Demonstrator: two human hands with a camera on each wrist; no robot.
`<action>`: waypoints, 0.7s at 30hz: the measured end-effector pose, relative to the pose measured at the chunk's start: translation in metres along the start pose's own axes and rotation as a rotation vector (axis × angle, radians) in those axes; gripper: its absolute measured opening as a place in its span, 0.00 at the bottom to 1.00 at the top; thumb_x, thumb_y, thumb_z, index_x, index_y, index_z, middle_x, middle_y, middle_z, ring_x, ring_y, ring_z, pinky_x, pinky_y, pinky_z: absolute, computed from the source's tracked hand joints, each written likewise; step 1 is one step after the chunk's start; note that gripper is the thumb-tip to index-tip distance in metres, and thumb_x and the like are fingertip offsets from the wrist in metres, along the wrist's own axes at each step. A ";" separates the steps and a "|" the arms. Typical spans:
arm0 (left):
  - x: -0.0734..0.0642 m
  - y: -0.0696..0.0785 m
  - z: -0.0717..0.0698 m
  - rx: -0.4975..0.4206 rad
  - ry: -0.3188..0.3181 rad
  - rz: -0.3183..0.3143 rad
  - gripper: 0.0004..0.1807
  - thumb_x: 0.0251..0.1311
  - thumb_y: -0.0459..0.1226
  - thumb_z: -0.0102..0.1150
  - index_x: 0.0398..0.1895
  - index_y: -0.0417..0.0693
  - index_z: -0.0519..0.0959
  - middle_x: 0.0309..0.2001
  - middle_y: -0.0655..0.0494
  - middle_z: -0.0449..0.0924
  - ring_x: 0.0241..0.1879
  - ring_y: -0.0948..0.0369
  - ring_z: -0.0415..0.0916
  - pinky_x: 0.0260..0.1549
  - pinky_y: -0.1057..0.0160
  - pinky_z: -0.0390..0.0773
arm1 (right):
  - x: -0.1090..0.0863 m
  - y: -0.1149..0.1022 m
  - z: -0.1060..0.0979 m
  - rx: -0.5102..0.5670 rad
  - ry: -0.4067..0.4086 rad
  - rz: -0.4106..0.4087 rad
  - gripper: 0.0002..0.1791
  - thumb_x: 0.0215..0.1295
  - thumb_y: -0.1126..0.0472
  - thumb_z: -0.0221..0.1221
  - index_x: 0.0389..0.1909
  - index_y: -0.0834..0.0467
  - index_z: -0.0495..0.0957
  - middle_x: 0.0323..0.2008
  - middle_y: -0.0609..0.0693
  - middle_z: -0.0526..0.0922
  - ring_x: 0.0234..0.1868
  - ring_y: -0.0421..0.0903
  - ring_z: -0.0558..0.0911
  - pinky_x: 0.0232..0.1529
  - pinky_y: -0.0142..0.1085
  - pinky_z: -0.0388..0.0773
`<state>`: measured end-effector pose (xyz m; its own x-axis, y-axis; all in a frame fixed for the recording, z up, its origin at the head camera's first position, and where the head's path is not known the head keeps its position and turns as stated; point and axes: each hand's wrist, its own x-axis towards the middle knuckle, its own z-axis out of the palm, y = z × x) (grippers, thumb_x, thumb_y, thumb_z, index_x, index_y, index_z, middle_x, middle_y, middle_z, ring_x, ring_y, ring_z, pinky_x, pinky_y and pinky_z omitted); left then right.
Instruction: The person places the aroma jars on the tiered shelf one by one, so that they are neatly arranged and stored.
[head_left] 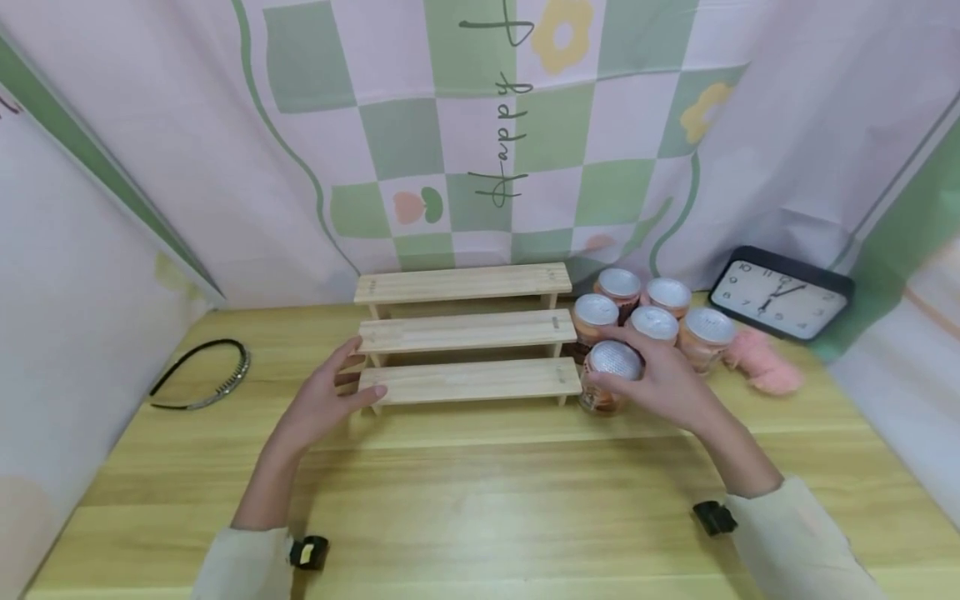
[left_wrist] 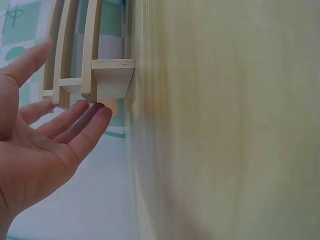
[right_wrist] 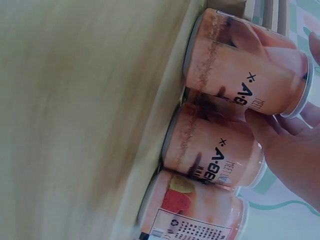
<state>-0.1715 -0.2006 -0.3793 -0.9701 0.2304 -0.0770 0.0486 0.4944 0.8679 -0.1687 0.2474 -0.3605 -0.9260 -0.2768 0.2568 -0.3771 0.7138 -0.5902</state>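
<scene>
A three-tier wooden step rack (head_left: pixel 468 333) stands on the table in front of the curtain. My left hand (head_left: pixel 326 392) is at its left end, thumb over the lowest step and the other fingers along the side. In the left wrist view the fingers of this hand (left_wrist: pixel 55 125) spread loosely beside the step ends. Just right of the rack, my right hand (head_left: pixel 663 379) grips the front can (head_left: pixel 615 367), thumb on the near side and fingers behind it. The right wrist view shows this peach-printed can (right_wrist: pixel 250 65) in a row with other cans (right_wrist: pixel 215 145).
Behind the front can, several matching cans (head_left: pixel 669 293) with silver lids stand close together. A black-framed clock (head_left: pixel 780 292) leans at the back right, with a pink fluffy thing (head_left: pixel 765 362) before it. At the left lies a dark headband (head_left: pixel 240 371).
</scene>
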 end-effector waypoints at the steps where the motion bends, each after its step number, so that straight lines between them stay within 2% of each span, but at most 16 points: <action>1: 0.000 -0.001 0.000 -0.006 0.000 0.001 0.52 0.66 0.49 0.66 0.83 0.50 0.44 0.76 0.34 0.55 0.70 0.34 0.59 0.62 0.38 0.68 | 0.000 0.001 0.000 0.004 -0.002 0.005 0.34 0.63 0.51 0.71 0.67 0.60 0.74 0.55 0.65 0.82 0.50 0.61 0.82 0.45 0.55 0.76; 6: 0.001 -0.004 0.000 -0.023 0.001 0.007 0.54 0.65 0.45 0.69 0.83 0.52 0.41 0.74 0.34 0.59 0.67 0.34 0.64 0.61 0.40 0.71 | -0.001 0.002 0.001 0.023 -0.013 0.036 0.35 0.62 0.51 0.72 0.67 0.59 0.73 0.57 0.66 0.80 0.52 0.62 0.80 0.47 0.55 0.75; 11: 0.001 -0.010 -0.001 -0.049 0.002 -0.019 0.58 0.62 0.44 0.71 0.83 0.58 0.38 0.73 0.35 0.62 0.65 0.37 0.69 0.56 0.42 0.75 | -0.002 0.004 0.001 0.058 -0.032 0.065 0.38 0.61 0.50 0.73 0.69 0.59 0.71 0.59 0.65 0.78 0.55 0.62 0.78 0.50 0.56 0.73; 15: -0.002 -0.013 -0.003 -0.062 0.001 -0.041 0.59 0.62 0.46 0.71 0.83 0.55 0.36 0.74 0.35 0.60 0.64 0.38 0.70 0.57 0.41 0.74 | -0.004 0.006 0.000 0.071 -0.051 0.083 0.42 0.60 0.50 0.73 0.71 0.60 0.69 0.61 0.66 0.76 0.57 0.63 0.77 0.52 0.57 0.73; 18: -0.005 -0.013 -0.003 -0.063 -0.004 -0.058 0.56 0.63 0.48 0.70 0.83 0.47 0.42 0.74 0.36 0.60 0.65 0.39 0.69 0.58 0.41 0.73 | -0.004 0.008 -0.001 0.072 -0.067 0.095 0.44 0.59 0.50 0.74 0.72 0.62 0.66 0.64 0.68 0.73 0.59 0.65 0.75 0.54 0.59 0.72; 21: -0.008 -0.014 -0.004 -0.053 -0.001 -0.078 0.49 0.64 0.49 0.69 0.80 0.40 0.54 0.73 0.38 0.63 0.64 0.40 0.71 0.58 0.43 0.75 | -0.004 0.010 -0.001 0.083 -0.078 0.099 0.44 0.59 0.50 0.74 0.71 0.63 0.67 0.65 0.68 0.72 0.60 0.65 0.75 0.55 0.59 0.71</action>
<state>-0.1656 -0.2124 -0.3892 -0.9701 0.1942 -0.1457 -0.0395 0.4659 0.8840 -0.1689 0.2568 -0.3667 -0.9561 -0.2595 0.1362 -0.2816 0.6852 -0.6717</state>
